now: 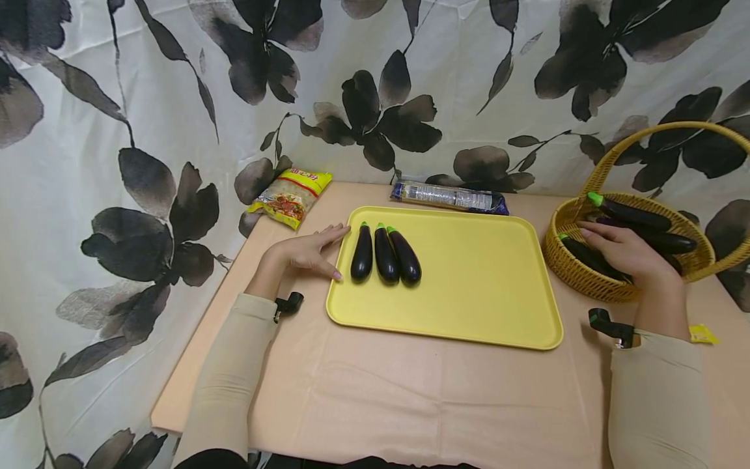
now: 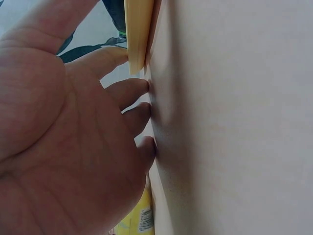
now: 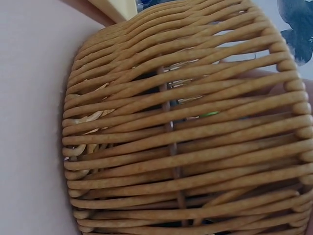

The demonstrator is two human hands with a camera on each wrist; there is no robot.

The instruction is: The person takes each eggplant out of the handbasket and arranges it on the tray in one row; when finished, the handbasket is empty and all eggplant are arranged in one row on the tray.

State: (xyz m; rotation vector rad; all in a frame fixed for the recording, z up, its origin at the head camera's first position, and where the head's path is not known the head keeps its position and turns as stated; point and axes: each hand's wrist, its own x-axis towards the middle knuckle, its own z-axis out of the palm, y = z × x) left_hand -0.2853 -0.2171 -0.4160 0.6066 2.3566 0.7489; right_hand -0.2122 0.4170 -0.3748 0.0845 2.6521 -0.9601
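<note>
Three dark eggplants (image 1: 385, 255) with green caps lie side by side on the left part of a yellow tray (image 1: 480, 280). My left hand (image 1: 305, 251) rests at the tray's left edge, fingers spread; in the left wrist view a fingertip of the left hand (image 2: 83, 112) touches the tray rim (image 2: 138, 34). My right hand (image 1: 624, 251) reaches into a wicker basket (image 1: 577, 280) holding several eggplants (image 1: 635, 213). Its fingers lie among them, and whether they grip one is hidden. In the right wrist view the basket's woven side (image 3: 195, 132) covers most of the hand.
A yellow bag of food (image 1: 293, 197) lies beyond the left hand. Behind the tray is a long dark-blue packet (image 1: 450, 197). The basket's tall handle (image 1: 650, 130) arches above it. A small yellow packet (image 1: 702, 334) lies by the right forearm. A floral cloth (image 1: 375, 124) hangs behind.
</note>
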